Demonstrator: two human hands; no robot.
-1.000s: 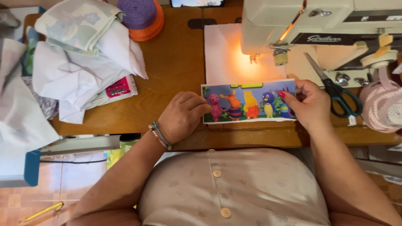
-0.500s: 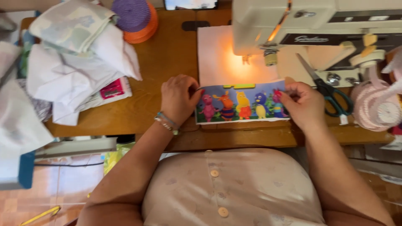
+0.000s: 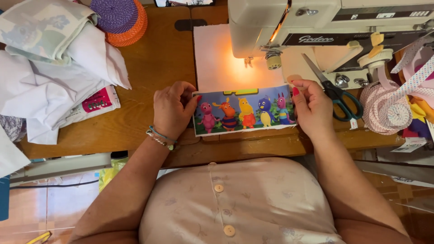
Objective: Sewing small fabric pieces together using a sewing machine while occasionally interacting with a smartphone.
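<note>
A rectangular fabric piece [image 3: 244,110] printed with several colourful cartoon animals lies flat on the wooden sewing table [image 3: 149,81], just in front of the sewing machine [image 3: 289,22]. My left hand [image 3: 172,108] pinches its left edge with the fingertips. My right hand [image 3: 312,106] grips its right edge, thumb on top. The machine's lamp lights the pale cloth [image 3: 226,63] under the needle [image 3: 247,61], just beyond the print's far edge.
Blue-handled scissors [image 3: 337,90] lie right of my right hand. Rolls of pink dotted ribbon [image 3: 389,110] sit at the far right. A heap of white fabric [image 3: 54,77] and a purple-and-orange woven hat [image 3: 120,18] fill the left side.
Both hands have slid the printed fabric away from me, closer to the machine's needle. The grip on both edges is the same.
</note>
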